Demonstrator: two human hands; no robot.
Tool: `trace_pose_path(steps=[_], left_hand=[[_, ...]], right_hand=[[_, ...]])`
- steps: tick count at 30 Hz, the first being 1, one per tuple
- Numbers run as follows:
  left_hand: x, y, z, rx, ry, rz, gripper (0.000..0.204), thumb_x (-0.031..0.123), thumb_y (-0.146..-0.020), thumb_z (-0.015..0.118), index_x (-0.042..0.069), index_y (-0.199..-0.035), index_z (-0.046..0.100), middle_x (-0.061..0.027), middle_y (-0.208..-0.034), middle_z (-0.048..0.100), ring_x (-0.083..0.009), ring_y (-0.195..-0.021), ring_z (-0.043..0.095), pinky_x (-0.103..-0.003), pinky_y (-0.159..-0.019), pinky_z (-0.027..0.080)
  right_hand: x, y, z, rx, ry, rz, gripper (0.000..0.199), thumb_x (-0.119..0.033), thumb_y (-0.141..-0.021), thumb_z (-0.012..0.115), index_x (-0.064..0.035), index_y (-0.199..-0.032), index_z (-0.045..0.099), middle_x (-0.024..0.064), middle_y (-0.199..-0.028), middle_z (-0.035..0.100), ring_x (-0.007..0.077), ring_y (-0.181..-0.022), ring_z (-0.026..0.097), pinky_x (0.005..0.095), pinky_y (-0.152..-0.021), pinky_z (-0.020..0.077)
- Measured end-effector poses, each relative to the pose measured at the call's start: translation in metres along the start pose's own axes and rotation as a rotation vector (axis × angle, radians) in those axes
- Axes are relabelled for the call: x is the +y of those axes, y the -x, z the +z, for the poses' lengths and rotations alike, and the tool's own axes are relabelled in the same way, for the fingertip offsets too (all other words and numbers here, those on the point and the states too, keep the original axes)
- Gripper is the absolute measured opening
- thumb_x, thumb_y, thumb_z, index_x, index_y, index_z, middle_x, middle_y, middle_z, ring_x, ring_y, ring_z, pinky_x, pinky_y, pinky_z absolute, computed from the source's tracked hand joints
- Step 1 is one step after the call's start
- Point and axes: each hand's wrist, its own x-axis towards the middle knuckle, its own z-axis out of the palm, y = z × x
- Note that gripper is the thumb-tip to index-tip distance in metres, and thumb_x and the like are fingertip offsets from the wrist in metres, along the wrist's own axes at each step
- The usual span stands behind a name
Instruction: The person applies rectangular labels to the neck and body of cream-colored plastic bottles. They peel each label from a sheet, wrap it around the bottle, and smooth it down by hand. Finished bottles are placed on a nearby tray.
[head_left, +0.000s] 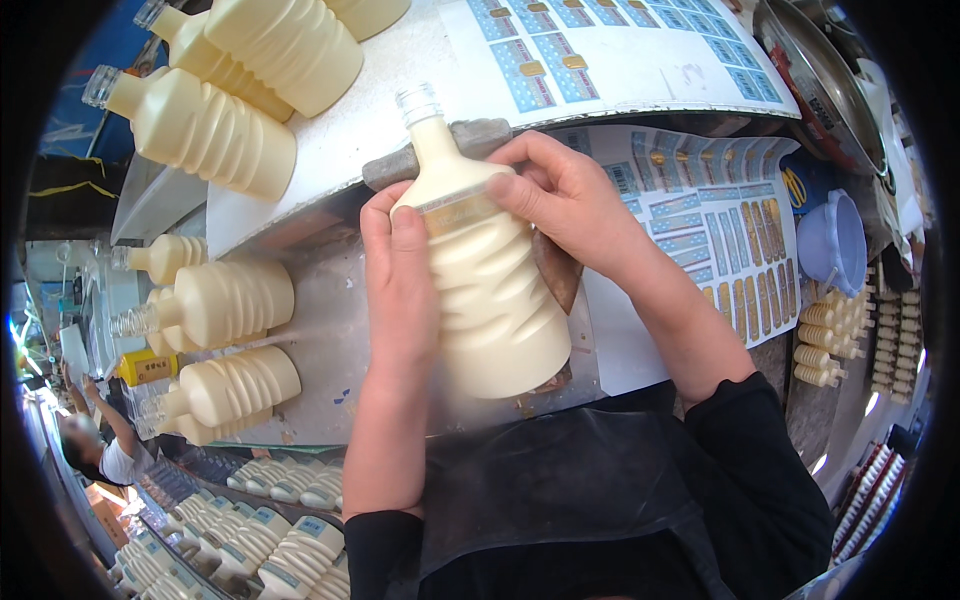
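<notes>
Pressing a neck label onto the cream ribbed bottle (490,290), my left hand (400,290) and right hand (565,195) both clasp it; smoothing the label flat looks next.

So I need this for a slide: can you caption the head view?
Both hands, left hand and right hand, press a narrow label around a cream bottle beside sticker sheets.

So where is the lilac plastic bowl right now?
In the head view, the lilac bowl sits far right, beside the label sheets, below a metal pan and above small cream bottles.
</notes>
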Motion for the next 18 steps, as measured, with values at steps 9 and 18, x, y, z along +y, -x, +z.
trace_pose_path(steps=[9, 18], left_hand=[[-0.005, -0.002, -0.007, 0.107, 0.352, -0.091, 0.053, 0.044, -0.114, 0.026, 0.001, -0.132, 0.053, -0.0135, -0.126, 0.065, -0.021, -0.117, 0.063, -0.038, -0.104, 0.05], [0.0, 0.004, -0.007, 0.052, 0.457, -0.157, 0.053, 0.046, -0.114, 0.028, 0.003, -0.132, 0.053, -0.011, -0.126, 0.062, -0.02, -0.118, 0.059, -0.038, -0.106, 0.048]], right_hand=[[-0.024, 0.013, 0.005, 0.101, 0.294, -0.083, 0.045, -0.038, -0.094, 0.07, -0.0002, -0.117, 0.068, 0.0069, -0.077, 0.067, 0.0197, -0.071, 0.064, 0.0348, -0.068, 0.0503], [0.001, 0.005, 0.004, 0.063, -0.008, -0.072, 0.04, -0.032, -0.094, 0.073, -0.0004, -0.117, 0.067, -0.0017, -0.074, 0.057, 0.0064, -0.07, 0.051, 0.0248, -0.064, 0.043]])
